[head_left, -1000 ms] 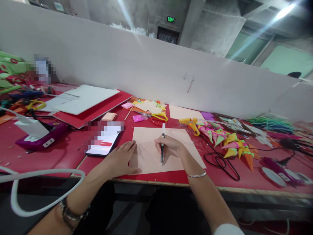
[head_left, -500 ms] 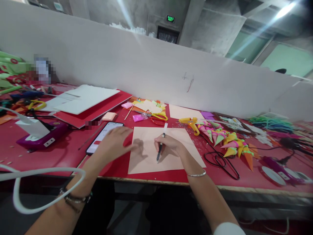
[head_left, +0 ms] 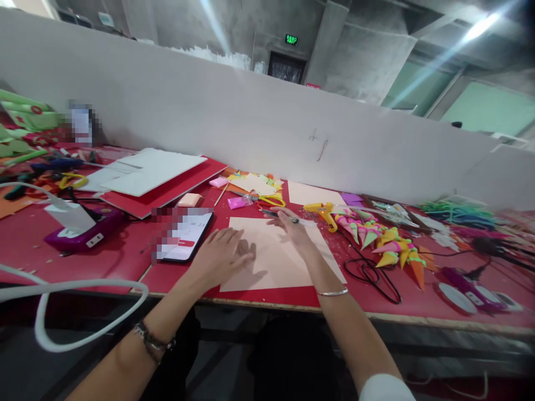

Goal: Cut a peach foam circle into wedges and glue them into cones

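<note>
A pale peach sheet of paper (head_left: 284, 262) lies on the red table in front of me. My right hand (head_left: 292, 228) is over the sheet's upper part, its fingers closed round a pen (head_left: 275, 214). The pen lies nearly level, one end pointing left and the clear end to the right. At the sheet's left edge is my left hand (head_left: 225, 253), fingers spread and holding nothing; whether it touches the paper I cannot tell. Just left of that hand sits a phone (head_left: 188, 236) with a lit timer screen.
Yellow-handled scissors (head_left: 271, 200) and pink packets (head_left: 238, 203) lie behind the sheet. To the right are a yellow glue gun (head_left: 321, 210), its black cord (head_left: 371, 278) and colourful cone-shaped pieces (head_left: 388, 245). White boards (head_left: 154, 170) and a purple power strip (head_left: 90, 228) stand left.
My left hand has moved right and down from above the phone to the paper's left edge. My right hand has shifted up, and the pen has swung from steep to nearly level.
</note>
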### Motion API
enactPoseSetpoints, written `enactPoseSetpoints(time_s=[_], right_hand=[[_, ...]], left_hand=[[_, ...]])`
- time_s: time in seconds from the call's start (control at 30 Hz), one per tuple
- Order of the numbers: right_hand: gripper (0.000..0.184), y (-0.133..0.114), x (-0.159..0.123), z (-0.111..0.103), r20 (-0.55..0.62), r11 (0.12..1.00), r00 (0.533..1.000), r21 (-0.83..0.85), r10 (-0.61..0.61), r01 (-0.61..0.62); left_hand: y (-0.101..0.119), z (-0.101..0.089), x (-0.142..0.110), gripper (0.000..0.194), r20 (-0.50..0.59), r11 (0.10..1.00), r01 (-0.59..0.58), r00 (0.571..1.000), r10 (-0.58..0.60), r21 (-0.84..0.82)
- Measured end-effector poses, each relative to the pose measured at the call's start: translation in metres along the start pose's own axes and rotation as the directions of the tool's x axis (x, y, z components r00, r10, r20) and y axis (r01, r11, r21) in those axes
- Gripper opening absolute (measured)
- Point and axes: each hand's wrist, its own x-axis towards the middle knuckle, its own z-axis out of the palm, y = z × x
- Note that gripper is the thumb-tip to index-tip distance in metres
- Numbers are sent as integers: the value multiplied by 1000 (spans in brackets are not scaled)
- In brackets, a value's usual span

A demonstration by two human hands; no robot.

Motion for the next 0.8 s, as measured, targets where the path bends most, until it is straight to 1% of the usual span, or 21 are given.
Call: enactPoseSetpoints(time_s=[0.07, 0.13, 0.17, 0.2, 0.27, 0.33, 0.4, 0.43, 0.5, 0.53, 0.6, 0.67, 0.73, 0.8], right_hand=[[28, -9, -5, -9, -54, 986, 994, -146, -93, 85], [28, -16, -16, -21, -60, 949, 984, -281, -167, 144], [27, -18, -24, -29, -58, 927, 981, -343, -185, 155], [26, -19, -32, -37, -33, 903, 982, -400, -183, 155], [21, -14, -50, -53, 13, 838, 992, -535, -124, 112], [18, -5, -68, -66, 10, 723, 996, -687, -88, 71], [23, 4, -85, -73, 26, 631, 999, -774, -44, 48], [28, 8, -92, -74, 54, 592, 998, -804, -33, 63], [36, 12, -104, -72, 84, 519, 996, -850, -35, 90], [38, 13, -109, -69, 83, 480, 996, -872, -38, 92], [39, 9, -117, -60, 49, 398, 998, -915, -40, 60], [36, 2, -122, -49, 2, 306, 999, -952, -34, 13], [30, -7, -126, -36, -36, 198, 999, -980, -27, -30], [23, -17, -129, -25, -55, 95, 998, -994, -26, -52]], left_hand=[[10, 8, -10, 65, 38, 1000, 10, 999, -10, -1], [16, 14, -19, 66, 115, 1000, 29, 993, -29, 3], [17, 15, -23, 66, 144, 999, 45, 988, -46, 10], [17, 16, -25, 67, 171, 998, 60, 983, -62, 16], [16, 15, -27, 71, 210, 996, 82, 974, -84, 18], [12, 14, -25, 75, 248, 997, 79, 966, -77, 3], [7, 14, -24, 74, 276, 999, 49, 960, -42, -18], [5, 15, -23, 73, 280, 999, 32, 960, -24, -23], [1, 17, -23, 72, 256, 1000, 3, 967, 2, -22], [1, 17, -23, 72, 222, 1000, 5, 975, -3, -8], [2, 18, -23, 71, 128, 999, 38, 991, -42, 35], [7, 17, -23, 69, 51, 995, 76, 996, -79, 60], [13, 16, -23, 69, 36, 993, 102, 994, -104, 58], [17, 15, -23, 71, 62, 990, 135, 989, -137, 43]])
